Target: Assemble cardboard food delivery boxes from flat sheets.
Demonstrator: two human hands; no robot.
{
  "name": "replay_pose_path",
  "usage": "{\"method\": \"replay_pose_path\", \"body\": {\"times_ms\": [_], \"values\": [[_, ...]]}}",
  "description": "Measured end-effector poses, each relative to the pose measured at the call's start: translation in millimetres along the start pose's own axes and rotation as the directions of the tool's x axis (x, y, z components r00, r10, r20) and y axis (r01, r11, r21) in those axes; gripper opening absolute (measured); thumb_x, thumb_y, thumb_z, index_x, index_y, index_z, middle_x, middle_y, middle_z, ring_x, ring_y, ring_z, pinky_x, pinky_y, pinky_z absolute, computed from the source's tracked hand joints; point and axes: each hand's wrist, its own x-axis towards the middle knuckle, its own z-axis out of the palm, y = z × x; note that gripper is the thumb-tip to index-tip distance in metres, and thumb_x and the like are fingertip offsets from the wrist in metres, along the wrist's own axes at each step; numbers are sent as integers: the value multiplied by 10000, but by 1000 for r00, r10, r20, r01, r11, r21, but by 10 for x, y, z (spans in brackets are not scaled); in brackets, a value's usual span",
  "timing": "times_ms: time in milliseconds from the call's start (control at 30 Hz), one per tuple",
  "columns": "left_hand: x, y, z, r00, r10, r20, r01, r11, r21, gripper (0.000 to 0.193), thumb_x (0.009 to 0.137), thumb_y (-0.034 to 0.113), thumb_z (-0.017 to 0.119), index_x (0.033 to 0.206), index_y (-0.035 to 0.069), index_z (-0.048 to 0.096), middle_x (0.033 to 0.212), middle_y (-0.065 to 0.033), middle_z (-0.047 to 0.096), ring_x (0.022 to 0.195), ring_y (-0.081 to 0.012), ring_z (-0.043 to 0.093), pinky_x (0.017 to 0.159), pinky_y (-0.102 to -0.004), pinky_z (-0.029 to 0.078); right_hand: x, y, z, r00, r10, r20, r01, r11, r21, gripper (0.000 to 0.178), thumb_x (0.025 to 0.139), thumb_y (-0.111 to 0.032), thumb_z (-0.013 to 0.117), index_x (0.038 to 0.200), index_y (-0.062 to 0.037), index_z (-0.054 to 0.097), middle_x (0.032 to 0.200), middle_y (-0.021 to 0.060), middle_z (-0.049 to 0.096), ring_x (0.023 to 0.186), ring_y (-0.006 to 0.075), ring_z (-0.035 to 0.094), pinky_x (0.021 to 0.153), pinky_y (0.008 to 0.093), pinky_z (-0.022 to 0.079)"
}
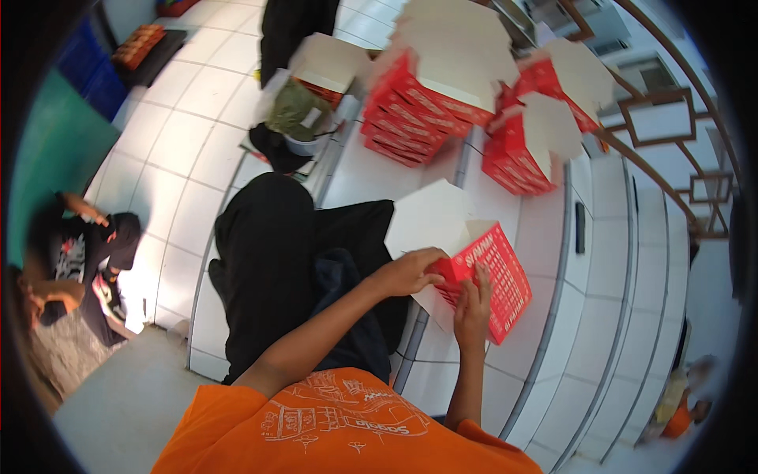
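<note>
1. The left hand, in the head view, is bent nearly closed, thumb and fingers pinching the upper left corner of a red-and-white carton.
2. The right hand is half open, fingers laid against the carton's printed red side, with no full grip around it.
3. The carton is tilted above the near part of the white tiled step, its white lid flap raised; its underside is hidden, so I cannot tell whether it rests there.
4. The step in hand looks like shaping the carton at that corner. The next move probably calls for a steady left pinch while the right fingers press the side panel flat.
5. Toward the far end of the tiled steps stands a stack of red cartons, with two more cartons to its right. A dark remote-like object lies beyond the grey-trimmed right edge.
6. In the room, a seated person is at the left, beside the tiled floor; a brown curved rail rises at the right.
</note>
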Motion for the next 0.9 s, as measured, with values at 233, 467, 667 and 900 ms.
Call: {"method": "replay_pose_path", "body": {"times_ms": [233,467,667,900], "values": [[158,-109,290,984,-165,-72,163,986,-28,196,848,-14,684,1038,-21,637,969,-232,698,979,-422,692,815,-465,532,-8,169,-90,997,0,73,6,997,-83,198,976,32,587,1164,5,641,1548,198,458,1450,435,419,1152,491,420],[214,-158,361,974,-190,-123,185,981,-57,266,825,-124,539,1068,-58,622,957,-246,699,905,-330,755,747,-431,581,115,85,-91,992,19,124,4,984,-181,217,961,37,597,1169,2,646,1578,207,413,1438,437,435,1115,494,468],[211,-85,497,997,-24,-69,45,945,324,314,779,-8,717,1078,29,628,965,-157,688,986,-362,682,844,-495,535,134,117,-96,987,9,160,33,965,-259,271,887,128,585,1117,-7,634,1612,215,360,1430,448,443,1067,476,515],[241,-127,603,993,55,-103,4,868,497,264,834,120,696,1090,91,638,926,-115,662,938,-321,681,854,-512,515,110,124,-87,982,11,188,43,959,-279,316,853,162,561,1110,-13,619,1636,229,314,1448,461,413,1079,474,505]]}}
